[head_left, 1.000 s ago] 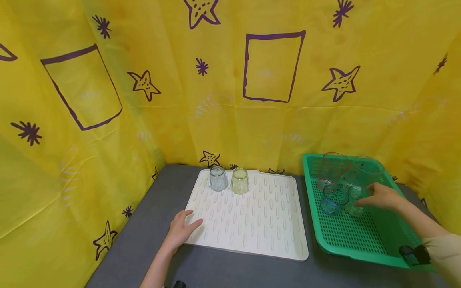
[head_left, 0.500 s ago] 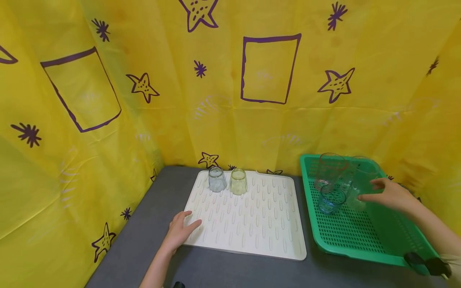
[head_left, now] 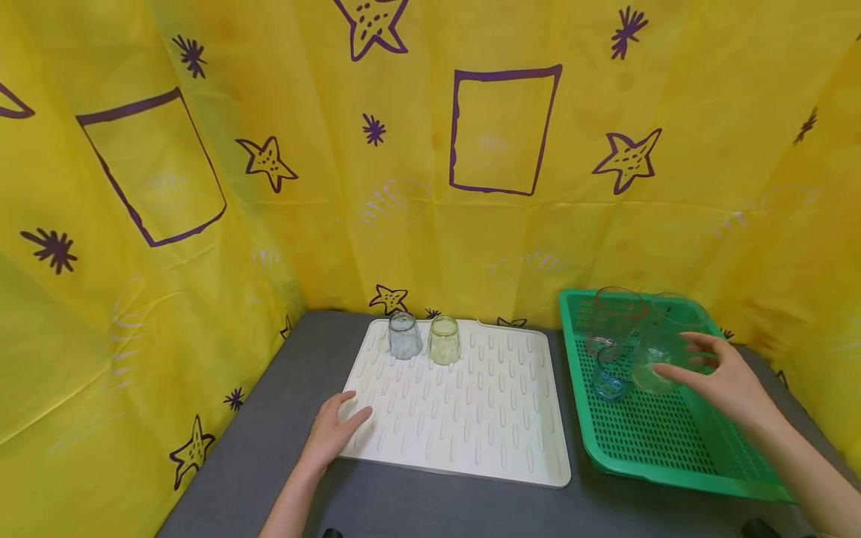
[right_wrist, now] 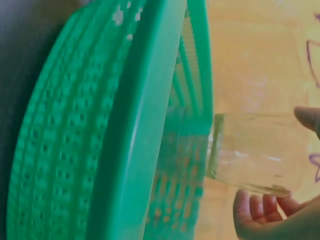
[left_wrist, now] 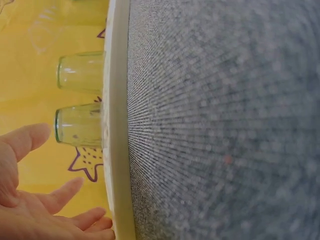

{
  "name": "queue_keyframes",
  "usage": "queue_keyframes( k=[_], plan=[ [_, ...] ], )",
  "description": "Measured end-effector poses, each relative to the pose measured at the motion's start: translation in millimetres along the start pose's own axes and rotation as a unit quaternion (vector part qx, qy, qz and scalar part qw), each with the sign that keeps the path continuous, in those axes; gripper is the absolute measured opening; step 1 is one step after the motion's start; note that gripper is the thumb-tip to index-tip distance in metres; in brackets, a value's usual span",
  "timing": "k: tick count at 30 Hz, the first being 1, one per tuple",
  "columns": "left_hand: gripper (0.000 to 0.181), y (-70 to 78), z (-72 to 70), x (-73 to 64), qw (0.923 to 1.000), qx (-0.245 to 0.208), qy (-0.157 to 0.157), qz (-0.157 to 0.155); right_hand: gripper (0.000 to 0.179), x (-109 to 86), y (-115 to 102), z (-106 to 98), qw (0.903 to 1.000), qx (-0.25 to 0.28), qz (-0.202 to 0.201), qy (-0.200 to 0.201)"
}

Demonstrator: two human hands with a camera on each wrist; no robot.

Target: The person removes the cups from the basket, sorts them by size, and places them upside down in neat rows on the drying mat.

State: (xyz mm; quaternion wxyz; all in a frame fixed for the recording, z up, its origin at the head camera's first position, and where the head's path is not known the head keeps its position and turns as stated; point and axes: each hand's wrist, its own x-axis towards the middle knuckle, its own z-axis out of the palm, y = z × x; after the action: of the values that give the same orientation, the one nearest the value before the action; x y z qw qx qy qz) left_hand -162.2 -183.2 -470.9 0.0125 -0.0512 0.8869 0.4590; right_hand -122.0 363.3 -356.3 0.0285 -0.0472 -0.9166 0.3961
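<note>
My right hand (head_left: 723,377) is at the green basket (head_left: 662,482), thumb and fingers gripping a clear, faintly greenish glass (right_wrist: 255,150) from both sides. The glass's thick-edged end shows near the basket's rim in the right wrist view. Beside it in the basket are a small blue glass (head_left: 610,385) and a taller glass with a red rim (head_left: 602,329). My left hand (head_left: 329,433) holds nothing, its fingers spread at the left edge of the white drying mat (head_left: 464,418). A bluish-grey glass (head_left: 405,340) and a yellow-green glass (head_left: 445,342) stand upside down on the mat.
The mat and basket sit side by side on a dark grey table (head_left: 249,463). A yellow curtain (head_left: 336,224) with purple drawings hangs behind and to the left. The basket's raised walls surround the glasses.
My right hand has come lower and nearer, and the clear glass has shifted left, now partly overlapping the blue glass. My left hand and the two glasses on the mat stay put.
</note>
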Motion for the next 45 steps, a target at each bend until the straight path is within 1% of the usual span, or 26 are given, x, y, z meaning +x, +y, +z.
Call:
queue_keyframes(
  k=[2, 5, 7, 9, 11, 14, 17, 22, 27, 30, 34, 36, 41, 45],
  plan=[
    [0.06, 1.5, 1.0, -0.1, 0.9999, -0.005, 0.008, 0.007, 0.086, -3.0, -6.7, 5.7, 0.9998, 0.014, -0.004, 0.013],
    [0.055, 7.2, 3.8, -0.4, 0.9992, -0.022, 0.024, 0.023, 0.085, -6.8, -16.9, 13.4, 0.9993, 0.029, -0.006, 0.022],
    [0.051, 13.9, 6.5, -1.6, 0.9978, -0.049, 0.029, 0.034, 0.084, -9.5, -23.0, 18.2, 0.9991, 0.039, -0.003, 0.016],
    [0.048, 22.4, 9.8, -3.2, 0.9946, -0.088, 0.03, 0.048, 0.082, -12.0, -29.4, 23.0, 0.9986, 0.052, -0.001, 0.008],
    [0.046, 31.8, 13.5, -5.6, 0.9892, -0.129, 0.023, 0.065, 0.081, -14.4, -36.0, 28.2, 0.9977, 0.067, -0.003, -0.002],
    [0.044, 44.8, 19.6, -9.8, 0.9782, -0.186, 0.003, 0.093, 0.079, -17.6, -47.4, 37.6, 0.9963, 0.084, -0.012, -0.013],
    [0.045, 55.6, 26.0, -13.9, 0.9671, -0.226, -0.022, 0.116, 0.079, -20.6, -58.8, 48.6, 0.9949, 0.095, -0.024, -0.023],
    [0.052, 69.5, 36.4, -19.0, 0.9504, -0.266, -0.067, 0.146, 0.077, -23.4, -75.2, 68.5, 0.9917, 0.116, -0.038, -0.041],
    [0.06, 82.4, 46.9, -24.3, 0.9366, -0.283, -0.123, 0.167, 0.073, -23.4, -86.1, 87.1, 0.9875, 0.14, -0.044, -0.057],
    [0.063, 90.1, 53.7, -27.6, 0.9315, -0.277, -0.157, 0.175, 0.072, -23.9, -91.6, 98.1, 0.9837, 0.16, -0.048, -0.068],
    [0.064, 99.1, 62.5, -30.4, 0.924, -0.267, -0.193, 0.194, 0.07, -25.8, -98.0, 113.1, 0.9779, 0.18, -0.066, -0.082],
    [0.065, 103.3, 66.5, -31.5, 0.9205, -0.262, -0.205, 0.204, 0.069, -26.9, -100.7, 119.8, 0.9748, 0.189, -0.076, -0.09],
    [0.066, 110.7, 75.2, -34.0, 0.9158, -0.244, -0.222, 0.229, 0.066, -28.8, -105.5, 134.4, 0.9667, 0.211, -0.099, -0.107],
    [0.068, 113.5, 78.8, -36.7, 0.9141, -0.235, -0.231, 0.236, 0.066, -30.1, -108.4, 142.9, 0.9646, 0.21, -0.11, -0.116]
  ],
)
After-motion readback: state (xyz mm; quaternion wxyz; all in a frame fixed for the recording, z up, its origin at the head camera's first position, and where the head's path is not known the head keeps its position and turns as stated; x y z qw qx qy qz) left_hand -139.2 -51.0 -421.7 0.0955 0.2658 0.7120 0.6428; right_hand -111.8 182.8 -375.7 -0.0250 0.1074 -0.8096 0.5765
